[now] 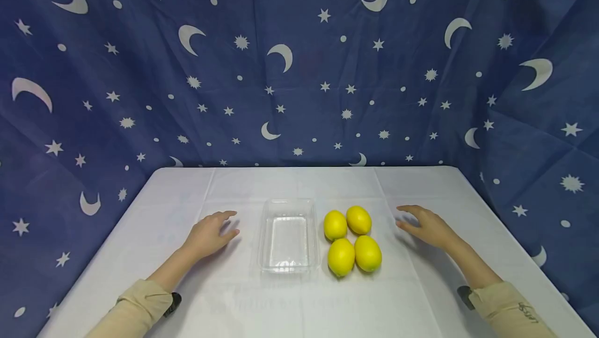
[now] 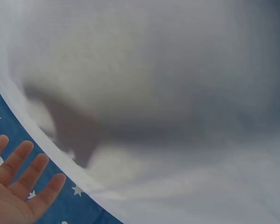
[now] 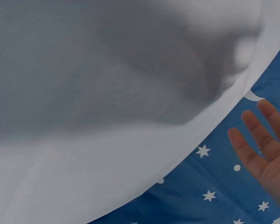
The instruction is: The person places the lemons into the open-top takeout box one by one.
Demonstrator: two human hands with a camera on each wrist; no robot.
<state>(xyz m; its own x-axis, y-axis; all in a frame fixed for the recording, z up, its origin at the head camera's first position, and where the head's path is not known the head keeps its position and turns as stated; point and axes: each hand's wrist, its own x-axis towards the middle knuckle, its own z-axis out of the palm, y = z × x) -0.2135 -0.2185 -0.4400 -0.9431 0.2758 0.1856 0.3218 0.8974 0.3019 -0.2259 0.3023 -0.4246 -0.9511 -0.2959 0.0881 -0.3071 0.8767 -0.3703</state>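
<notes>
Over on the left, the left hand (image 1: pixel 210 233) rests palm down on the white tablecloth (image 1: pixel 178 192), fingers straight and loosely spread, holding nothing. Its fingertips point inward toward the clear plastic tray (image 1: pixel 288 236), which stands just beside it on its right, apart from the hand and not touched. The tray's long axis runs from near to far, and nothing lies in it.

Right of the tray, and close against its right wall, sit four lemons (image 1: pixel 352 241) in a tight square, two nearer and two farther, each touching its neighbours. Their long axes tilt slightly, roughly near to far.

Farther right, the right hand (image 1: pixel 425 226) hovers low over the cloth, fingers relaxed and a little spread, grasping nothing. The lemons lie to its left, near but apart. So this hand is the closer one to the fruit, while the left hand is the closer one to the tray. Both wrist views show only open fingers against cloth.
</notes>
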